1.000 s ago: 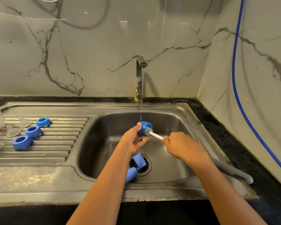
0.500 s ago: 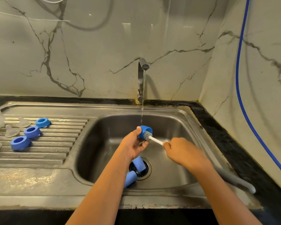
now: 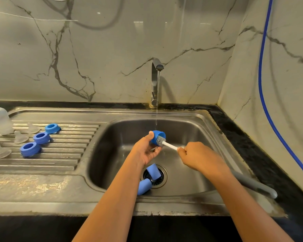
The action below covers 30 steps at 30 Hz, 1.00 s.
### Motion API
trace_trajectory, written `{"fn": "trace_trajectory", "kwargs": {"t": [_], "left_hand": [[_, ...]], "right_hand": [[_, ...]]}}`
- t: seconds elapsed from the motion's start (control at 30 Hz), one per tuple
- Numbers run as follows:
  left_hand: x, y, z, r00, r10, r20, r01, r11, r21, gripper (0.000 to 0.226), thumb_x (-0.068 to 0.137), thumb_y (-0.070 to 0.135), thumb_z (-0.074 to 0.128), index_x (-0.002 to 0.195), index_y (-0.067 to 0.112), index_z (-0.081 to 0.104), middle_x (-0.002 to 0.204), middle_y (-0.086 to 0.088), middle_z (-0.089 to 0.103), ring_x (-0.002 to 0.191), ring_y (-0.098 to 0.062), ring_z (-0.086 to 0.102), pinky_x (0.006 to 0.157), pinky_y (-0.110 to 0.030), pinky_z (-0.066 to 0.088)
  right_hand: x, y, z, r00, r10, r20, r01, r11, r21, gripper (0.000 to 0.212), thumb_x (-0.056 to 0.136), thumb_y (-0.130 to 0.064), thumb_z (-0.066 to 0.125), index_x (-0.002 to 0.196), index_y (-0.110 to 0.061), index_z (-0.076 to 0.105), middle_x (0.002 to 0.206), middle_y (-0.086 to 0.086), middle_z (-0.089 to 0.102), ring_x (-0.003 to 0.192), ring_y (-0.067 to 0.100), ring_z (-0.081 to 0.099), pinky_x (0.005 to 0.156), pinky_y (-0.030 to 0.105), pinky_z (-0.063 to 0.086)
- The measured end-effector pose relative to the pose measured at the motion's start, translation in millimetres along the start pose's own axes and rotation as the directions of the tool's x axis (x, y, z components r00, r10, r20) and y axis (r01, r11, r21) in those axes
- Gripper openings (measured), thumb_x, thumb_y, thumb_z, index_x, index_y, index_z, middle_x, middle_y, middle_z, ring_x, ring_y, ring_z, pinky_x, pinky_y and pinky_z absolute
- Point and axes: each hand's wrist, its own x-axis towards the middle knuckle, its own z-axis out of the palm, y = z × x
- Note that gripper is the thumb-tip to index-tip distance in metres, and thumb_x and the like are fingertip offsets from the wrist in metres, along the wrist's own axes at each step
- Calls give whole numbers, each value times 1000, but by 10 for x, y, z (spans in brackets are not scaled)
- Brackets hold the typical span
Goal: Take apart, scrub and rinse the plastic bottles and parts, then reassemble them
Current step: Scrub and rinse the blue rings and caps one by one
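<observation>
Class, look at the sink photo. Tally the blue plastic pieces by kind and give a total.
Blue plastic rings, on the ribbed draining board: 3
Blue plastic caps, one gripped by the left hand, two lying by the drain in the steel sink basin: 3
Total: 6

Tip of brush [image 3: 170,145] hidden w/in blue cap [image 3: 155,135]

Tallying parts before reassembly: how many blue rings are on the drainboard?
3. All lie on the ribbed drainboard in a diagonal row: far ring, middle ring, near ring. More could sit beyond the frame's left edge.
</observation>
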Motion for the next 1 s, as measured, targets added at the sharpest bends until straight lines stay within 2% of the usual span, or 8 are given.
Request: {"fn": "trace_trajectory", "kwargs": {"t": [0.2,0.37,0.47,0.53,0.7,0.77,0.9,1.0], "left_hand": [[28,51,-4,1000,15,-26,-16,999,-46,38,94,28,61,123,4,53,120,-26,60,102,-32,64,66,-34,57],[40,-29,47,1000,5,0,-5,999,47,39,96,27,59,126,3,52,117,-24,62,94,-27,64,73,-32,58],[47,-26,34,1000,-4,-23,5,1000,24,38,97,25,57,125,1,50,117,-25,62,86,-26,64,63,-31,57],[53,-1,4,999,-9,-47,8,1000,-16,38,97,26,57,125,3,50,117,-26,61,86,-28,65,61,-32,56],[67,42,-14,998,-2,-60,1,1000,-15,36,96,25,58,123,4,49,123,-27,58,108,-32,61,80,-36,54],[62,19,5,999,-2,-41,3,1000,19,33,96,25,58,120,4,50,120,-26,60,103,-30,63,77,-35,55],[52,-31,27,999,6,-44,-2,995,101,30,98,24,56,117,2,52,106,-21,64,85,-24,63,61,-30,57],[49,2,7,998,5,-68,0,997,73,30,99,27,53,116,2,51,109,-22,63,82,-23,62,63,-29,53]], "right_hand": [[110,47,-3,999,51,-3,-50,989,141,47,98,-43,35,65,-15,52,61,3,51,53,19,47,50,27,33],[44,-30,-9,993,111,39,-113,992,61,38,99,-39,34,73,-15,49,70,2,52,60,17,50,51,28,34],[-55,-95,-12,999,34,17,-33,999,-26,29,100,-33,36,78,-17,47,71,-2,47,66,18,49,51,28,31],[-67,-98,-16,1000,5,10,-5,1000,-27,34,99,-35,37,74,-16,48,70,-1,50,64,17,50,50,27,32],[137,56,-1,998,56,17,-57,993,103,46,97,-44,36,64,-16,50,59,2,49,52,18,45,50,27,32],[154,60,14,996,83,7,-84,992,93,45,98,-43,36,64,-14,48,61,2,49,54,19,46,50,27,32],[82,-17,70,997,53,55,-53,999,6,37,98,-42,35,81,-14,50,73,1,50,63,20,50,55,28,36],[85,-11,97,998,-12,55,13,1000,-16,40,97,-44,36,72,-16,51,69,0,52,57,17,49,49,26,34]]}}
